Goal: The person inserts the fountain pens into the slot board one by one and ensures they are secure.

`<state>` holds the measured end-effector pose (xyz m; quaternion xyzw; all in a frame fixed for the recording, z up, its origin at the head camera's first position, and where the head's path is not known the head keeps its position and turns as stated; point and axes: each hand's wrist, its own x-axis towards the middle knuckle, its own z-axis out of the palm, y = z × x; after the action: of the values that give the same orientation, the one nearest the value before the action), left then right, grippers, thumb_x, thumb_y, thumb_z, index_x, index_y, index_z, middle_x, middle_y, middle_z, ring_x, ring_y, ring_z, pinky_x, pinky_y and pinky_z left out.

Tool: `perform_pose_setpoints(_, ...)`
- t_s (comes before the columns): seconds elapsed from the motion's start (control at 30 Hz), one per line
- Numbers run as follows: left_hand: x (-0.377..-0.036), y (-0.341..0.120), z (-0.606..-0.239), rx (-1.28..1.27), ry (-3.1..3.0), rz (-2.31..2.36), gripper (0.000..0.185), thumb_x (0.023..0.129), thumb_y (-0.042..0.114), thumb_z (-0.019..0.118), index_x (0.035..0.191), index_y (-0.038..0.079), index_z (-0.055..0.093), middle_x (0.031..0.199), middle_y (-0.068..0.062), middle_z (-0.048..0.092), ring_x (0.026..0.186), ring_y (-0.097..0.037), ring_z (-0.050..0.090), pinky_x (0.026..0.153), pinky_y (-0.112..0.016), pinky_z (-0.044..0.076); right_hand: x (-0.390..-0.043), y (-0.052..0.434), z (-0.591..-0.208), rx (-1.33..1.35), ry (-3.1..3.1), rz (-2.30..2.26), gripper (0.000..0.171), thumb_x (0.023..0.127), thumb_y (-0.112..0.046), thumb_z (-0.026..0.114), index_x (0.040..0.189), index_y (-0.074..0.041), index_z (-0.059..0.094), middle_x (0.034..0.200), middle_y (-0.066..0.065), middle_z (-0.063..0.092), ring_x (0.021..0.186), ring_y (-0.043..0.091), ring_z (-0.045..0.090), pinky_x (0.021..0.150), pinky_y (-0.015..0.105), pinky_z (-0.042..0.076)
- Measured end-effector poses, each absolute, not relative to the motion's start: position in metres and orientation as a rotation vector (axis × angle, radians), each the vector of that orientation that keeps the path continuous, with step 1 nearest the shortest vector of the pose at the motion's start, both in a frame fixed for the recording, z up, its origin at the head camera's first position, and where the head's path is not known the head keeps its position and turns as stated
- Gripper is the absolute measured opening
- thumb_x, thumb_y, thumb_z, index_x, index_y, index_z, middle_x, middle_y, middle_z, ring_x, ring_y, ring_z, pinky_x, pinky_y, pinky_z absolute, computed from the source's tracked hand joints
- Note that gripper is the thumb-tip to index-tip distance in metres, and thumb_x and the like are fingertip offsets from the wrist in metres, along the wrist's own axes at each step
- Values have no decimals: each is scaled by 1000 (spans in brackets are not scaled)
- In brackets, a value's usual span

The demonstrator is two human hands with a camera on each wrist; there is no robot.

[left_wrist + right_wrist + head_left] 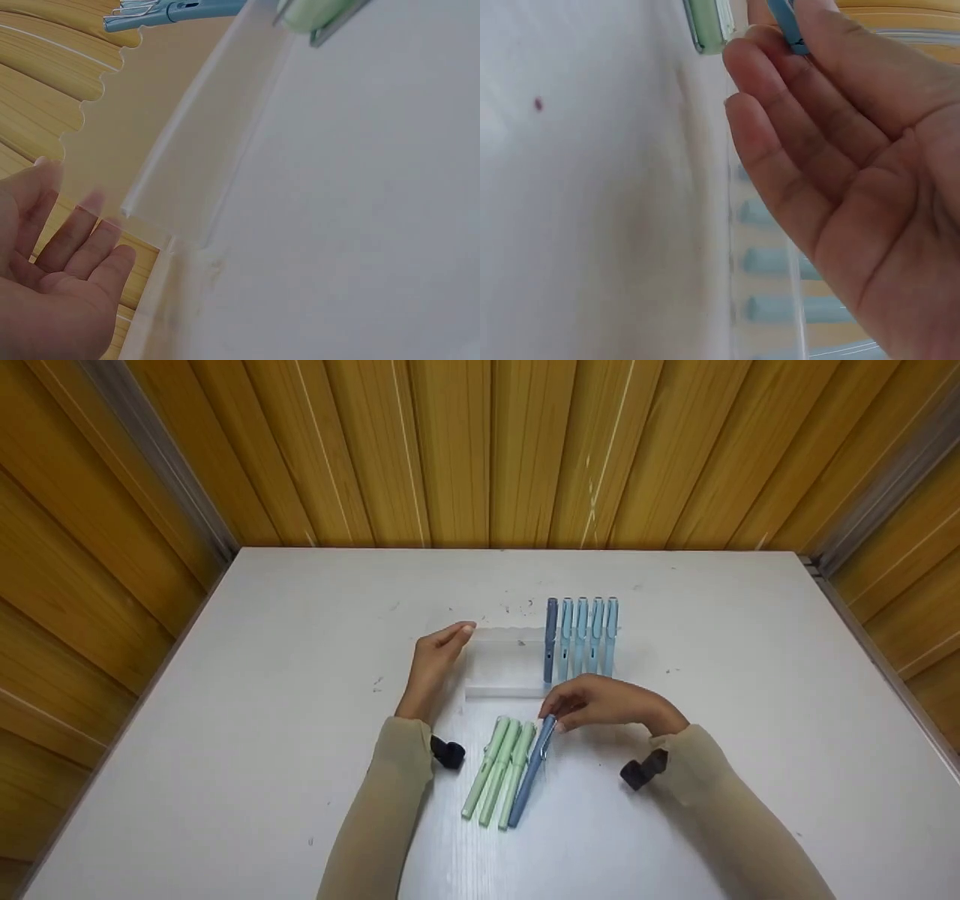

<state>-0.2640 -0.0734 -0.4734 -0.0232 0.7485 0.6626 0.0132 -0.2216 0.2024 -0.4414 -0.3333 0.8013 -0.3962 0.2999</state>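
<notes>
A clear plastic pen rack [504, 691] stands on the table, and my left hand [437, 664] holds its left edge at the back corner. In the left wrist view, fingertips of that hand [71, 262] show at the see-through panel with the wavy edge. My right hand [604, 703] pinches the upper, clip end of a dark blue pen [531, 780] lying in front of the rack. Left of that pen lie three light green pens [498, 772], side by side and slanted. The right wrist view shows the blue pen's end [789, 28] between thumb and fingers.
At the rack's right side, one dark blue pen [550, 641] and several light blue pens [598, 630] lean in a row. The white table [247, 750] carries small dark marks. Wood-patterned walls [450, 450] close off the back and sides.
</notes>
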Motion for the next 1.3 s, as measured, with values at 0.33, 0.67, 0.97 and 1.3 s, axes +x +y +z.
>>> perform_pose_setpoints(0.33, -264, -74, -472, -56, 2339, 2088, 34, 92, 37, 65, 117, 15, 70, 128, -2, 64, 126, -19, 55, 108, -37, 42, -219, 203, -433, -669, 2149, -1286, 40, 86, -24, 73, 120, -3, 66, 110, 6, 70, 95, 17, 66, 87, 24, 52)
perform_pose_setpoints(0.67, -262, -74, -472, -12, 2331, 2121, 33, 93, 36, 63, 120, 17, 69, 128, 0, 65, 128, -17, 53, 110, -36, 41, -218, 200, -424, -530, 2134, -1475, 44, 89, -22, 70, 127, 0, 61, 129, 24, 58, 97, 27, 69, 91, 33, 55)
perform_pose_setpoints(0.97, -263, -73, -472, 15, 2375, 2113, 33, 93, 36, 63, 119, 17, 69, 126, 1, 66, 126, -16, 54, 109, -34, 41, -223, 200, -408, -373, 2392, -1468, 38, 90, -32, 69, 123, -16, 66, 121, 10, 65, 100, 27, 68, 97, 42, 51)
perform_pose_setpoints(1.3, -262, -74, -471, -4, 2371, 2075, 35, 94, 38, 61, 120, 16, 69, 127, 1, 65, 128, -16, 53, 110, -34, 41, -229, 193, -386, -422, 2584, -1482, 30, 91, -24, 67, 119, -12, 67, 113, 8, 67, 98, 25, 67, 87, 25, 55)
